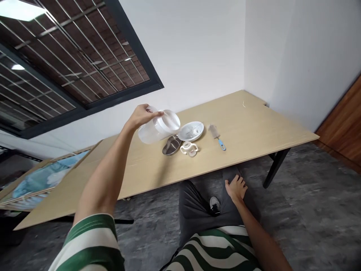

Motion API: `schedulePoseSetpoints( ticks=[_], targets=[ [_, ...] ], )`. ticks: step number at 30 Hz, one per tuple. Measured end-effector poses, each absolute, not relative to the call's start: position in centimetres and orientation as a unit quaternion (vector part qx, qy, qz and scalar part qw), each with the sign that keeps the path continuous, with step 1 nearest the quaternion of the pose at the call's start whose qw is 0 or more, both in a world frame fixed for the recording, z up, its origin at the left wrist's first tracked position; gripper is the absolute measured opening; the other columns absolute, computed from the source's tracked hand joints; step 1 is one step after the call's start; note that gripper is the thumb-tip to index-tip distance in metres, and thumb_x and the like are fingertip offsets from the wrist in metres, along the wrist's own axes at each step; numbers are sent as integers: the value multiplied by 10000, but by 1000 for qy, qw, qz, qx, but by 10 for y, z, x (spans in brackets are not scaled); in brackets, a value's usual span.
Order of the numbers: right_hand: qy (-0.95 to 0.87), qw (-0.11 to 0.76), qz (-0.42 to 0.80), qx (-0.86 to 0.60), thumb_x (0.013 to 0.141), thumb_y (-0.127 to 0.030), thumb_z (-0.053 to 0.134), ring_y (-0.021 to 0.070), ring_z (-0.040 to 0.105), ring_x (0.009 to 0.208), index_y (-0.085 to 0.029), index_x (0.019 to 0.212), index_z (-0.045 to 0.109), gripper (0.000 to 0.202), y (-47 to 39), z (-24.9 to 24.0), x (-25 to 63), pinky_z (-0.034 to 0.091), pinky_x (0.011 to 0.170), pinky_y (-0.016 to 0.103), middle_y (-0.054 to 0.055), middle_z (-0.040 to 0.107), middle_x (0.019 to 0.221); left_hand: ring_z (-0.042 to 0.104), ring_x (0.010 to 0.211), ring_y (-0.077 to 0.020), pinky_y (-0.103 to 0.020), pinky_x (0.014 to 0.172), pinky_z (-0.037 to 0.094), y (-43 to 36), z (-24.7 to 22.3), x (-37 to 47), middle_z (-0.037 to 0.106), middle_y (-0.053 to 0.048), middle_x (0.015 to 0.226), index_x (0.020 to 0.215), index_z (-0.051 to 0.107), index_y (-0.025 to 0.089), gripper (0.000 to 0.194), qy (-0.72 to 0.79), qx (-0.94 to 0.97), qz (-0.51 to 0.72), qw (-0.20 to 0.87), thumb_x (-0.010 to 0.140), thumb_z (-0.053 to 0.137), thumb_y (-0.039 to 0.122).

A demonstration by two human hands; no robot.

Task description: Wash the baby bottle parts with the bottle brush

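My left hand (145, 116) is closed on a translucent white plastic jug (152, 131), held up and tilted with its open mouth toward the right. Just right of the jug's mouth is a white bowl (183, 134) with a small white ring-shaped part (196, 131) and something clear in it. Partly below the jug lies a round, shiny metal dish or lid (171, 146). Nearer me is a small clear cup with cream-coloured handles (189, 148). A brush with a blue handle (222, 145) lies to the right. My right hand (237, 187) rests on my thigh, fingers spread, holding nothing.
The light wooden table (262, 124) runs along the white wall, its front edge just before my legs. A barred window (84, 56) is at upper left. A crib-like frame with blue bedding (46, 177) stands beyond the table's left part. A wooden door (344, 124) is at right.
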State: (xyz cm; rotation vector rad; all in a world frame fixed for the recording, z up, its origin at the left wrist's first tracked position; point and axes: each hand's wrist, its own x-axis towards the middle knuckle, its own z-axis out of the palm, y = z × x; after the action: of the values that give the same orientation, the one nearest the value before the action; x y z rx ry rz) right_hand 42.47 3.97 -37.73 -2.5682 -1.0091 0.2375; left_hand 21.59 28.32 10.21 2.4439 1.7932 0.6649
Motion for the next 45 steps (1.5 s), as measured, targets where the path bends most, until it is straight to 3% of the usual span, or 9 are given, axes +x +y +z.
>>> schedulePoseSetpoints(
  ticks=[16, 21, 27, 45],
  targets=[
    [-350, 187, 70, -915, 861, -464, 509, 363, 489, 1086, -56, 1323, 458, 619, 38, -378, 424, 388, 893, 522, 221, 496, 1195, 485, 666, -169, -307, 629, 344, 228, 87, 224, 556, -38, 717, 746, 468, 173, 561, 472, 861, 180, -66, 572, 707, 649],
    [-347, 184, 78, -916, 860, -466, 508, 358, 494, 1090, -63, 1330, 466, 620, 38, -376, 423, 393, 897, 518, 218, 499, 1206, 511, 704, -193, -364, 777, 388, 233, 78, 228, 568, -45, 740, 779, 493, 162, 575, 453, 874, 155, -78, 576, 696, 660],
    [-345, 190, 88, -915, 866, -462, 505, 361, 486, 1109, -60, 1342, 457, 625, 38, -374, 425, 383, 913, 521, 231, 492, 1222, 527, 780, -219, -427, 943, 334, 241, 70, 230, 568, -52, 779, 807, 474, 165, 608, 428, 889, 121, -105, 598, 683, 697],
    [-349, 184, 82, -915, 862, -477, 505, 362, 482, 1096, -63, 1327, 454, 625, 38, -379, 424, 388, 893, 525, 224, 493, 1210, 535, 805, -231, -407, 927, 322, 242, 66, 229, 568, -53, 792, 812, 483, 161, 627, 416, 897, 119, -92, 592, 677, 716]
  ],
)
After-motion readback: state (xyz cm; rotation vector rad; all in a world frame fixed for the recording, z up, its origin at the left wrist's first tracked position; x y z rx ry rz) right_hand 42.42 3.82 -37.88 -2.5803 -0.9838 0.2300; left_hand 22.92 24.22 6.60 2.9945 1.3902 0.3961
